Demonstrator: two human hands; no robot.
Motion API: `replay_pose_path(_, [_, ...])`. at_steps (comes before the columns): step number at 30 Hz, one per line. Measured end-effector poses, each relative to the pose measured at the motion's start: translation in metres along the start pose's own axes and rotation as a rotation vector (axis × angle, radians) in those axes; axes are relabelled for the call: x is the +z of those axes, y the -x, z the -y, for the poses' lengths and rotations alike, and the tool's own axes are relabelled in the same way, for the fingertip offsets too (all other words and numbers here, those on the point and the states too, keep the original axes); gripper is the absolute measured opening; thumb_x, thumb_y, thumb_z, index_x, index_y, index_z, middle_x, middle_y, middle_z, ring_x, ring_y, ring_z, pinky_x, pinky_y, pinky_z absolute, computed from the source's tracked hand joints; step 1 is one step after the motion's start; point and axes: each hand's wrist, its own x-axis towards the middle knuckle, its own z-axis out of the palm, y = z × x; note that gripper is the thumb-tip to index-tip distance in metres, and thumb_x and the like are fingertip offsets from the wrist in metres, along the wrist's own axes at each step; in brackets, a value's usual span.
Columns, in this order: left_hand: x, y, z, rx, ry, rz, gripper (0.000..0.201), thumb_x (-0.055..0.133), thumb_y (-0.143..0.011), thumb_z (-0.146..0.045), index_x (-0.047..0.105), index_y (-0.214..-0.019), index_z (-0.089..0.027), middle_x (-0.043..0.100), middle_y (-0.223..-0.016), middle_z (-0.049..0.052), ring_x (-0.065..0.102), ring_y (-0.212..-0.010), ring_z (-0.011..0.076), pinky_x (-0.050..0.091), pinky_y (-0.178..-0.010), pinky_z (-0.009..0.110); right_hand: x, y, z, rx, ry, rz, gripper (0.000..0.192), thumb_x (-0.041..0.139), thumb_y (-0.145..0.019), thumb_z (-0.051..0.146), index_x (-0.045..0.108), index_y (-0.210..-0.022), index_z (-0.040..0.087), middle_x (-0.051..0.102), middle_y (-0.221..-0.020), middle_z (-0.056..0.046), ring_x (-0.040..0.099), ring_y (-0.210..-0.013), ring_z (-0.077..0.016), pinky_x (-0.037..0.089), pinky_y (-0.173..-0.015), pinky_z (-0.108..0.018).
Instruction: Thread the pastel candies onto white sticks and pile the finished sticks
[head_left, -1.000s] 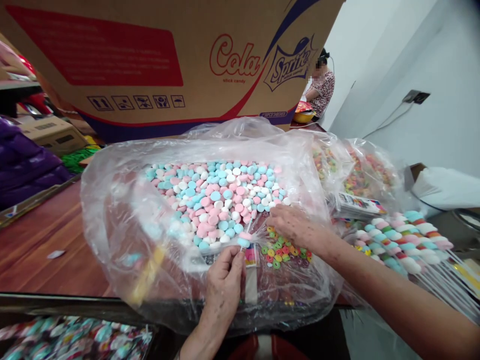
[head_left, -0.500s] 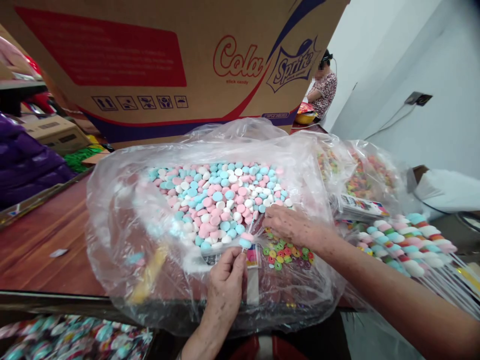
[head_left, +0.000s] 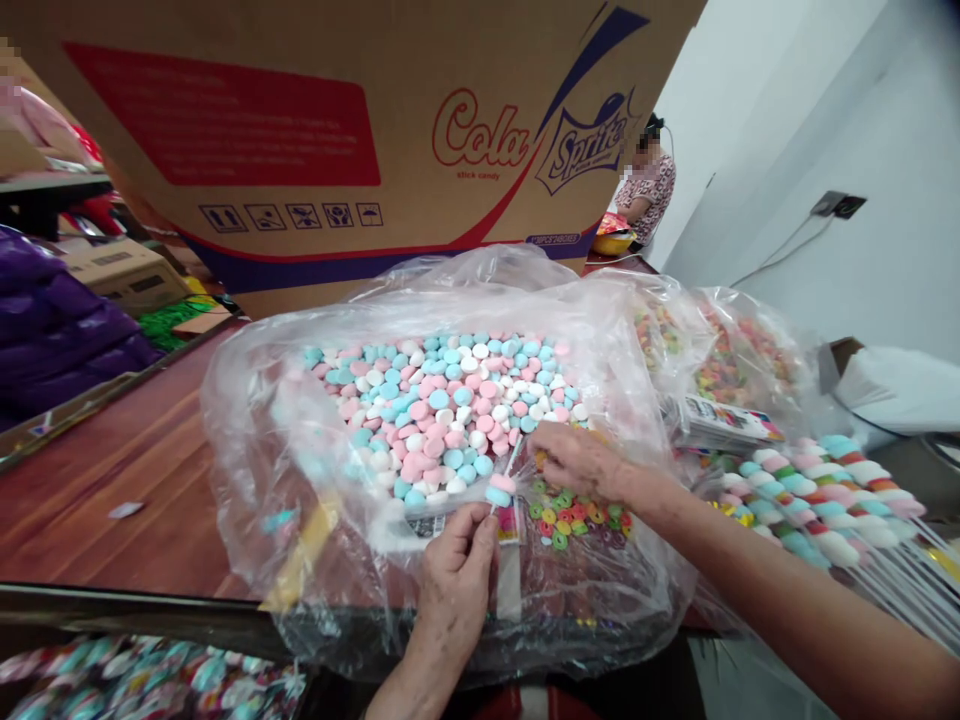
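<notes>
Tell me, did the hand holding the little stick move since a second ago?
No. The left hand stays pinching the stick just below the pastel candies; only the camera view shifted.

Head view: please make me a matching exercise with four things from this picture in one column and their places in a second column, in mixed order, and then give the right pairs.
Things:
1. left hand
2. right hand
3. cardboard box
4. finished candy sticks

Places:
A. lying in a pile at the right edge
B. standing behind the clear bag of pastel candies
C. at the near edge of the bag, pinching a thin stick with candies on it
D. at the upper end of that stick, beside the coloured ring candies

Pairs: 1-C, 2-D, 3-B, 4-A
</notes>
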Motion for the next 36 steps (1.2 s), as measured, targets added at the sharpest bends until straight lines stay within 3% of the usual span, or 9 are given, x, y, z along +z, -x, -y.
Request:
replay_pose_path(3, [0.001, 0.000, -0.002, 0.047, -0.071, 0.002, 0.025, 0.054, -0.086, -0.040, 0.065, -0.078, -0.020, 0.047, -0.051, -0.006, 0.044, -0.048, 0.0131, 0.034, -0.048, 0.021, 0.001, 0.000, 0.003, 0.129, -0.241, -0.104, 0.023, 0.046, -0.083, 0.017, 0.061, -0.101, 0.017, 0.066, -0.092, -0.004, 0.062, -0.077, -0.0151, 0.050, -0.068, -0.027])
replay_pose_path(8, [0.003, -0.001, -0.002, 0.070, -0.170, 0.000, 0.025, 0.053, -0.087, -0.039, 0.067, -0.078, -0.020, 0.046, -0.054, -0.005, 0.043, -0.051, 0.0135, 0.033, -0.050, 0.022, 0.011, 0.004, 0.007, 0.242, -0.580, -0.220, 0.020, 0.057, -0.083, 0.029, 0.065, -0.098, 0.019, 0.070, -0.089, -0.002, 0.067, -0.076, -0.0155, 0.053, -0.069, -0.027])
replay_pose_path(15, [0.004, -0.002, -0.001, 0.039, -0.192, 0.014, 0.027, 0.050, -0.088, -0.040, 0.066, -0.079, -0.020, 0.044, -0.052, -0.006, 0.042, -0.049, 0.0135, 0.032, -0.051, 0.022, 0.016, 0.004, 0.007, 0.311, -0.808, -0.324, 0.021, 0.068, -0.077, 0.032, 0.068, -0.093, 0.020, 0.072, -0.081, 0.000, 0.067, -0.070, -0.0152, 0.052, -0.065, -0.026])
replay_pose_path(18, [0.004, -0.001, -0.002, 0.051, -0.179, 0.003, 0.026, 0.051, -0.087, -0.040, 0.066, -0.078, -0.020, 0.044, -0.052, -0.006, 0.043, -0.050, 0.0137, 0.032, -0.051, 0.022, 0.016, 0.004, 0.006, 0.321, -0.831, -0.335, 0.021, 0.069, -0.076, 0.033, 0.068, -0.093, 0.020, 0.071, -0.077, 0.000, 0.066, -0.067, -0.0149, 0.052, -0.063, -0.026])
replay_pose_path(23, [0.005, -0.002, -0.004, 0.041, -0.194, -0.022, 0.026, 0.052, -0.086, -0.040, 0.066, -0.077, -0.020, 0.044, -0.050, -0.006, 0.043, -0.048, 0.0139, 0.031, -0.050, 0.022, 0.011, 0.006, 0.016, 0.299, -0.766, -0.322, 0.022, 0.067, -0.078, 0.033, 0.069, -0.096, 0.021, 0.073, -0.086, -0.001, 0.068, -0.075, -0.0164, 0.053, -0.070, -0.029])
replay_pose_path(29, [0.004, -0.003, -0.004, 0.059, -0.201, -0.042, 0.026, 0.053, -0.084, -0.039, 0.071, -0.081, -0.020, 0.051, -0.051, -0.004, 0.047, -0.050, 0.0155, 0.035, -0.051, 0.023, 0.005, 0.010, 0.024, 0.268, -0.574, -0.327, 0.020, 0.061, -0.082, 0.031, 0.074, -0.096, 0.024, 0.073, -0.096, 0.000, 0.065, -0.092, -0.0190, 0.050, -0.088, -0.034])
replay_pose_path(36, [0.003, -0.003, -0.003, 0.060, -0.166, -0.002, 0.028, 0.053, -0.084, -0.041, 0.071, -0.082, -0.019, 0.049, -0.052, -0.004, 0.046, -0.051, 0.0154, 0.036, -0.052, 0.023, 0.006, 0.009, 0.022, 0.215, -0.516, -0.275, 0.019, 0.061, -0.083, 0.029, 0.074, -0.095, 0.023, 0.075, -0.093, -0.001, 0.068, -0.085, -0.0182, 0.054, -0.078, -0.030])
